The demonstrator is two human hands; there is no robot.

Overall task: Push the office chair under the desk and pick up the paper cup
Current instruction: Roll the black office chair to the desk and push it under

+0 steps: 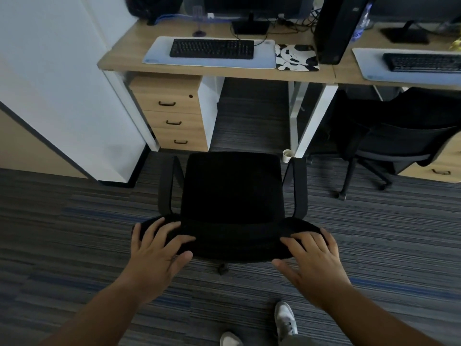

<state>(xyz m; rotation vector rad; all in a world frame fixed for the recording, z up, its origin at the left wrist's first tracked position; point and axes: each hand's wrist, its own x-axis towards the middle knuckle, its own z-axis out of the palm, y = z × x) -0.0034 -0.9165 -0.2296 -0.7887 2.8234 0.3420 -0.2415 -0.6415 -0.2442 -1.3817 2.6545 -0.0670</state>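
Both hands, the left hand (156,248) and right hand (314,253), lie open with fingers spread on the top of the black fabric office chair (233,196), which stands just outside the wood-topped surface (129,49). Push evenly and straight into the gap between the wooden drawer cabinet (172,113) and the white desk leg (313,121). The small white paper cup (287,155) stands on the carpet at that leg's foot, beside the right armrest, so that side looks tight.

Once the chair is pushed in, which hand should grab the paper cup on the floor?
Probably the right hand: the paper cup stands by the white desk leg, beyond the office chair's right armrest.
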